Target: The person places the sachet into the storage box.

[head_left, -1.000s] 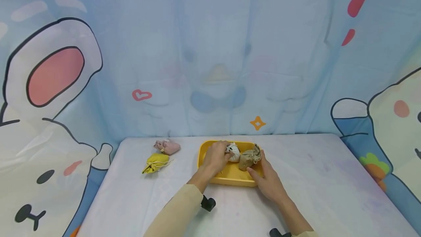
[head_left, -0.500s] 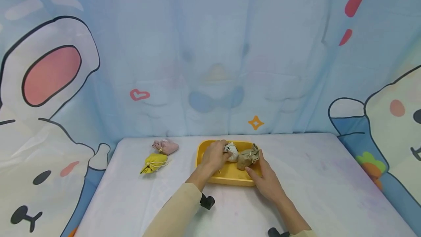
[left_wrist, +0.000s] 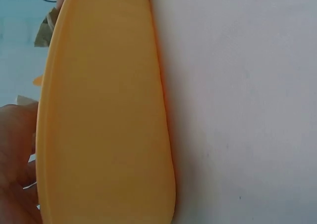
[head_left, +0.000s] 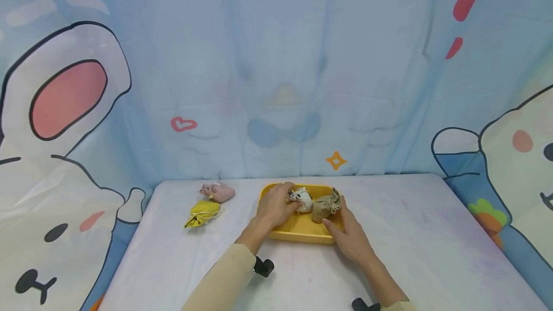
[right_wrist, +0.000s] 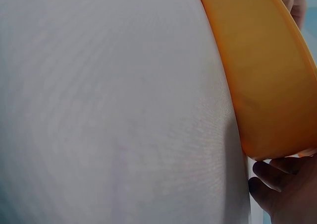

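A yellow tray [head_left: 302,238] on the table holds a white drawstring pouch [head_left: 305,200] and a khaki drawstring pouch [head_left: 325,209]. My left hand [head_left: 275,206] reaches over the tray's left part and pinches the white pouch's gathered neck; its fingertips are partly hidden. My right hand [head_left: 353,236] grips the tray's right end, thumb at the rim beside the khaki pouch. In the right wrist view, curled fingers [right_wrist: 271,175] lie against the end of the tray. The left wrist view shows the tray's front wall [left_wrist: 106,110], with part of the left hand [left_wrist: 17,159] behind the rim.
A pink pouch [head_left: 219,193] and a yellow pouch [head_left: 203,213] with a pale cord lie left of the tray on the white-covered table [head_left: 414,244]. Behind the table hangs a blue cartoon-printed curtain [head_left: 276,61].
My left hand has shifted a little left, and more of the white pouch's neck shows. The right hand, the tray and the khaki pouch stay in place.
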`<state>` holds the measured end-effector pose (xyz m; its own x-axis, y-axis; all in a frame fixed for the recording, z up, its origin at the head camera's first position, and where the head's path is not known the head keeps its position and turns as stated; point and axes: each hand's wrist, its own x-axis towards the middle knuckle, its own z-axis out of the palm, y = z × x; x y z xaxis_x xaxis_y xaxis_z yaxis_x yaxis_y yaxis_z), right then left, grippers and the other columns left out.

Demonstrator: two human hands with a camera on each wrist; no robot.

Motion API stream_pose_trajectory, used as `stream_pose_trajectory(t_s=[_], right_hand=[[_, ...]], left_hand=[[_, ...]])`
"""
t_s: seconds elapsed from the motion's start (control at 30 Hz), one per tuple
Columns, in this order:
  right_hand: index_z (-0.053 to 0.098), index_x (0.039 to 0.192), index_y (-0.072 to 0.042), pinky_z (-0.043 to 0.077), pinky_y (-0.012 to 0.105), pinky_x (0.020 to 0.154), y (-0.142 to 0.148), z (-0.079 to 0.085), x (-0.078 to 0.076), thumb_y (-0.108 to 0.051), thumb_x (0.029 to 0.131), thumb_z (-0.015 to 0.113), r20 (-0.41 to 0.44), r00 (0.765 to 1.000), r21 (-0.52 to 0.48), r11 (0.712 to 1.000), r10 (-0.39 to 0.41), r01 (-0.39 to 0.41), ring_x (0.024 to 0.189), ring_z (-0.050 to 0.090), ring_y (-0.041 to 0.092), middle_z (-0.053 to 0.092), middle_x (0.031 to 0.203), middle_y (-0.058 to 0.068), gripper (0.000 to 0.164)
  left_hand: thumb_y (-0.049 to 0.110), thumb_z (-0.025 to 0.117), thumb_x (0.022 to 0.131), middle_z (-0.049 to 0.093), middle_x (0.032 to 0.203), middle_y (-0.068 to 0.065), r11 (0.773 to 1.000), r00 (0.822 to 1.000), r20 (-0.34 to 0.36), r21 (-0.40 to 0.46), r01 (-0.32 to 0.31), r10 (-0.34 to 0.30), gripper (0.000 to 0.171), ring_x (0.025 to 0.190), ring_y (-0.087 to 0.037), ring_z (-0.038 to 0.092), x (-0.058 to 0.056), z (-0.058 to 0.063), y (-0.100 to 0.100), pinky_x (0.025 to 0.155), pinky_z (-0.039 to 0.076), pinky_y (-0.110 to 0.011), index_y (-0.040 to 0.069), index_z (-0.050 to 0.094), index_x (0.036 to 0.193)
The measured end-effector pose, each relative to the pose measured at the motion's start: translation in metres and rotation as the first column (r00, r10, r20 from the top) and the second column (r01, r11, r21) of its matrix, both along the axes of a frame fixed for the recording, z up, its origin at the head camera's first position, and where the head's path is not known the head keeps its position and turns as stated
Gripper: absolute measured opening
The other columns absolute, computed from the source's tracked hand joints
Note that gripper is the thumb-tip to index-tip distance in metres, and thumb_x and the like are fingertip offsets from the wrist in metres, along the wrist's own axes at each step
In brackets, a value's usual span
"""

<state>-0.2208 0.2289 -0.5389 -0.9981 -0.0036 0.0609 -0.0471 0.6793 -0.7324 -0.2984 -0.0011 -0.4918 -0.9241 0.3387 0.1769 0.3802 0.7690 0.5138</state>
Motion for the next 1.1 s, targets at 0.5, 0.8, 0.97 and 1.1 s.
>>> stream_pose_trajectory(t_s=[0.5,0.8,0.97,1.1], right_hand=[[-0.008,0.167,-0.010,0.017,0.065,0.127,0.000,0.001,-0.002,-0.054,0.107,0.049,0.025,1.000,0.008,1.000,-0.010,0.010,0.158,0.015,0.048,0.014,0.172,0.025,0.094],[-0.007,0.167,-0.009,0.017,0.065,0.127,-0.001,0.001,-0.002,-0.052,0.107,0.050,0.017,1.000,0.003,1.000,-0.006,0.006,0.158,0.016,0.048,0.014,0.172,0.025,0.093],[-0.007,0.167,-0.010,0.017,0.065,0.127,-0.001,0.002,-0.001,-0.053,0.107,0.050,0.024,1.000,0.002,1.000,-0.008,0.008,0.158,0.015,0.048,0.014,0.172,0.025,0.093],[-0.008,0.167,-0.011,0.016,0.065,0.127,-0.002,0.002,0.000,-0.052,0.107,0.050,0.034,0.999,-0.001,1.000,-0.008,0.008,0.158,0.015,0.048,0.013,0.172,0.025,0.093]], left_hand=[[0.054,0.067,0.098,0.063,0.147,-0.001,0.998,1.000,-0.004,0.055,0.001,-0.001,0.059,0.142,-0.026,0.053,-0.002,0.004,-0.025,0.120,0.041,-0.049,0.018,0.062,0.144],[0.054,0.066,0.099,0.065,0.144,0.000,0.995,1.000,-0.014,0.097,-0.024,0.025,0.055,0.139,-0.026,0.055,-0.003,0.001,-0.033,0.117,0.044,-0.047,0.019,0.064,0.141],[0.054,0.066,0.099,0.066,0.141,-0.002,0.992,0.999,-0.027,0.122,-0.026,0.030,0.054,0.137,-0.028,0.057,-0.002,0.001,-0.037,0.115,0.045,-0.049,0.017,0.065,0.139],[0.055,0.065,0.099,0.066,0.142,-0.002,0.993,0.998,-0.052,0.111,-0.029,0.035,0.056,0.136,-0.028,0.057,-0.002,-0.001,-0.042,0.116,0.045,-0.049,0.017,0.065,0.140]])
